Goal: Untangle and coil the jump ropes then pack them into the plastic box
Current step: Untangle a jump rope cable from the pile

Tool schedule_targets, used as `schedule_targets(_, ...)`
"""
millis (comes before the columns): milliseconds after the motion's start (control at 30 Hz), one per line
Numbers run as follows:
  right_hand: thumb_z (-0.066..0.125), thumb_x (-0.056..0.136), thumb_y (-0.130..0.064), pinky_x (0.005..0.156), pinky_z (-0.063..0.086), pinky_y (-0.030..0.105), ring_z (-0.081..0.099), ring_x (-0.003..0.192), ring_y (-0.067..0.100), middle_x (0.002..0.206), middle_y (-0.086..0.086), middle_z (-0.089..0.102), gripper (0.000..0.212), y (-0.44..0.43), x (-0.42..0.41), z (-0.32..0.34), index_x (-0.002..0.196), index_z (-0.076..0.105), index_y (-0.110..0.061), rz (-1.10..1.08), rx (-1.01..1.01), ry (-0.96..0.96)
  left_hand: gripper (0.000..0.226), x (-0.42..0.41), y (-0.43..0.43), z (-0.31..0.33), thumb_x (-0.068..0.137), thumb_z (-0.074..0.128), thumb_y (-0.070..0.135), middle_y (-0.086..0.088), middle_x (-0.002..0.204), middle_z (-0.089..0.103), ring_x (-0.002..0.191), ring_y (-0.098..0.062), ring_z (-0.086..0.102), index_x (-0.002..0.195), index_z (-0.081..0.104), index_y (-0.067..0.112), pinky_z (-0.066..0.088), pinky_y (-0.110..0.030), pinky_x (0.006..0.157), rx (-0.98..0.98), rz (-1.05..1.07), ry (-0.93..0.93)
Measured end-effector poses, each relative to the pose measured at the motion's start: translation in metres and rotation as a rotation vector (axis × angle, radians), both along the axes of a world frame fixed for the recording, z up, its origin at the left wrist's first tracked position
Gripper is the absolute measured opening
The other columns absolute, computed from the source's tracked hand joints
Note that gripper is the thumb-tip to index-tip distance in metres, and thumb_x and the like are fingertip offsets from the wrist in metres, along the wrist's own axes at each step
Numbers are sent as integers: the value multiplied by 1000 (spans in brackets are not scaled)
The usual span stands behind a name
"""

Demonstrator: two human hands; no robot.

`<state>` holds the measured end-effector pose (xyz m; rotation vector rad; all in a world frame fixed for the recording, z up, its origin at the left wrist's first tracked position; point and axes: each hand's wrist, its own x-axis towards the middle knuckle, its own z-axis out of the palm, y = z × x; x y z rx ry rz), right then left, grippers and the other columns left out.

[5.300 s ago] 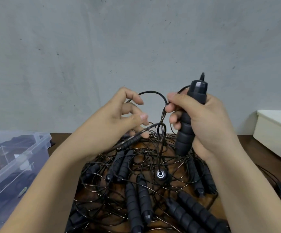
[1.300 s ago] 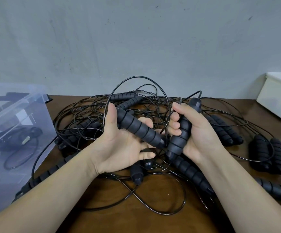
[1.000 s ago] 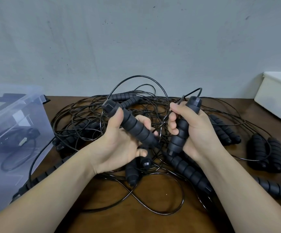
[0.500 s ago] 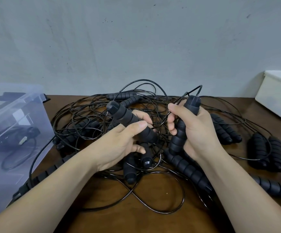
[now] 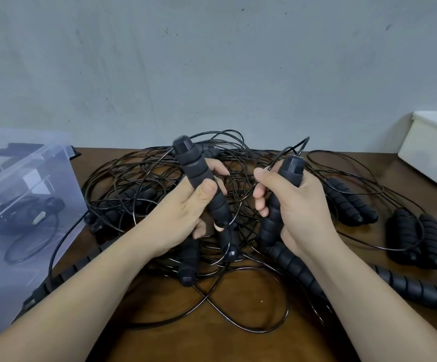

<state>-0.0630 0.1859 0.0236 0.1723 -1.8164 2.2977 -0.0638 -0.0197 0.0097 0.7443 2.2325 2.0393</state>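
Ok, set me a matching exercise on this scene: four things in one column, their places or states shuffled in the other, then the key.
Things
1. left hand
2. right hand
3. clear plastic box
4. white bin

Places or states
A. at the right edge of the table
B. holds the cable-topped handle
C. holds the higher-raised handle
D. on the left, with a black rope inside

Pairs: 1-C, 2-B, 3-D, 4-A

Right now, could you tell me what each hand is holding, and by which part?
The left hand grips one jump-rope handle around its lower half; the right hand grips another handle around its middle.
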Motion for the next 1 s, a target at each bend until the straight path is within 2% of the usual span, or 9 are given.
schedule_targets(100,71,100,-7,50,44,30,55,54,23,70,13,65,15,1,-1,-1,87,64,-6,1,-7,-1,64,-3,-3,0,91,51,79,-4,115,60,63,-37,49,137,53,35,43,-31,47,-64,50,26)
schedule_targets(167,72,100,-7,50,44,31,56,55,23,70,13,65,16,1,-1,-2,85,65,-7,6,8,2,53,-4,-2,-1,93,55,72,3,116,64,64,-43,57,135,55,39,46,-33,47,-156,85,45)
schedule_targets(233,72,99,-7,50,44,31,57,56,23,70,13,66,19,-1,0,-3,82,66,-10,-2,21,6,41,-3,-1,1,92,62,61,6,112,69,64,-30,67,126,62,39,47,-31,45,-196,117,79)
schedule_targets(367,71,100,-6,50,45,31,57,54,22,70,13,66,14,-1,-2,-4,88,65,-4,-25,-2,6,30,-5,1,3,88,79,46,11,89,73,73,-7,68,112,74,31,51,-19,72,-200,279,211)
schedule_targets(467,71,100,-6,49,44,30,57,54,22,69,13,66,13,0,-3,-3,89,65,-4,-21,-28,-6,33,-6,1,-2,89,80,45,9,88,70,68,-8,61,119,73,33,47,-19,63,-139,207,110)
schedule_targets(600,71,100,-6,49,44,29,59,55,22,70,13,67,20,1,-3,-2,82,65,-11,-41,-55,-15,38,-9,6,2,95,57,48,-7,100,71,66,-19,63,129,58,30,44,-28,52,-14,207,68)
schedule_targets(733,71,100,-6,49,44,28,59,57,21,71,13,66,23,4,-4,2,78,64,-10,-35,-93,-25,40,-22,1,15,93,35,45,-16,89,69,56,-27,63,109,58,17,36,-32,40,80,271,-85)
schedule_targets(867,70,100,-7,49,44,28,58,56,20,71,12,65,20,5,-4,2,82,62,-8,-3,-115,-58,40,3,-3,9,109,33,37,-5,103,66,83,-23,64,111,64,12,54,-42,65,-176,209,374)
schedule_targets(1000,71,99,-7,48,44,27,57,54,19,69,11,65,19,4,-5,2,82,62,-8,10,-103,-97,29,4,0,10,108,46,35,0,124,64,110,-21,65,125,69,28,56,-35,85,-268,62,204)
